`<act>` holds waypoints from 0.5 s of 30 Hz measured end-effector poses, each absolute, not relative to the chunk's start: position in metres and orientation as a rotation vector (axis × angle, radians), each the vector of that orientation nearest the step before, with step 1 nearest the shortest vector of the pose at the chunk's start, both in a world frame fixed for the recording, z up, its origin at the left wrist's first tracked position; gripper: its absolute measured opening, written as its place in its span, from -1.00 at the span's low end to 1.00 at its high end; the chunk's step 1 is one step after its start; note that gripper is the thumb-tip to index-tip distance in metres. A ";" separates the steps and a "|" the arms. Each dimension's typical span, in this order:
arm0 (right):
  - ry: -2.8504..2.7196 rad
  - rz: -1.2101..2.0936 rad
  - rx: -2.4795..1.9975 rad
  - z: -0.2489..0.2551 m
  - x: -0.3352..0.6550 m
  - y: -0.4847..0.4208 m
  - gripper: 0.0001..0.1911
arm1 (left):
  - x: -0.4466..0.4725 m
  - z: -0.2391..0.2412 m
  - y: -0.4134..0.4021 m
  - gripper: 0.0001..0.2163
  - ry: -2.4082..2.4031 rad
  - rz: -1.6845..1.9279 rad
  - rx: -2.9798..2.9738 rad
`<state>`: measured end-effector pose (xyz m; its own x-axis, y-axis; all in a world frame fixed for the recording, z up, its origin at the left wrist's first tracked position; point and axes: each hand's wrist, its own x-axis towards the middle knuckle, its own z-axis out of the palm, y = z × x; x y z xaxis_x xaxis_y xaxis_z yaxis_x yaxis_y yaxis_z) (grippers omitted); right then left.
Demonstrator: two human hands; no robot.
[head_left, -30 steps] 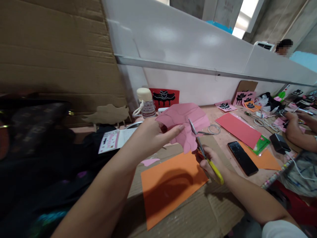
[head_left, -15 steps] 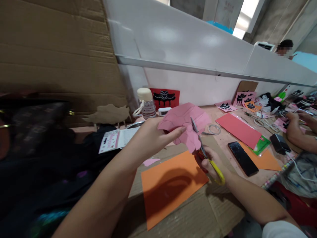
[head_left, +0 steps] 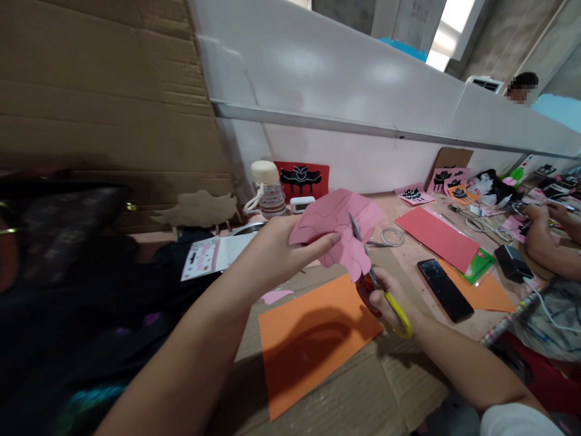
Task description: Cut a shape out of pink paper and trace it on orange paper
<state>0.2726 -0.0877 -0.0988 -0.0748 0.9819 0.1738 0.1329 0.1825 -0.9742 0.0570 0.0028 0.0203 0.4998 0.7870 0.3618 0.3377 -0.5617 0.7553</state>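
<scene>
My left hand (head_left: 295, 245) pinches a pink sheet (head_left: 327, 215) between thumb and fingers, holding it above the table. Curved lines are drawn on the sheet, and its lower right edge is cut into rounded lobes. In my right hand (head_left: 385, 297) is a pair of scissors (head_left: 398, 315) with yellow and red handles. One blade lies over the pink sheet, pointing up and left; the other blade is partly hidden behind it. Below both hands an orange sheet (head_left: 313, 381) lies on brown cardboard (head_left: 363, 399). A small pink scrap (head_left: 276, 296) rests just behind the orange sheet.
A bottle (head_left: 267, 191) and a small white device (head_left: 302, 204) stand by the wall. To the right lie a red sheet (head_left: 438, 236), a phone (head_left: 445, 290), a black charger block (head_left: 512, 263) and a coiled wire (head_left: 393, 237). A co-worker's hands (head_left: 542, 224) work at far right.
The pink sheet has shifted and tilted slightly at its right side, around the scissor blades. Both hands stay in nearly the same place.
</scene>
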 end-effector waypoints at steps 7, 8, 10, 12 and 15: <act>-1.436 1.053 -1.159 -0.093 0.271 -0.091 -0.19 | 0.056 0.021 0.003 -0.70 0.896 0.942 2.140; -1.430 1.051 -1.163 -0.094 0.270 -0.091 -0.19 | 0.056 0.020 0.003 -0.71 0.887 0.946 2.146; -1.418 1.048 -1.161 -0.095 0.269 -0.091 -0.20 | 0.056 0.020 0.003 -0.72 0.882 0.948 2.157; -1.404 1.040 -1.157 -0.096 0.269 -0.091 -0.21 | 0.057 0.020 0.003 -0.73 0.886 0.950 2.162; -1.403 1.033 -1.162 -0.098 0.268 -0.090 -0.22 | 0.056 0.020 0.003 -0.74 0.883 0.959 2.158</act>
<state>0.2684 -0.0904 -0.0978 -0.0380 0.9847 0.1701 0.1306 0.1736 -0.9761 0.0562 0.0026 0.0197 0.5153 0.7649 0.3865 0.3223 -0.5909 0.7396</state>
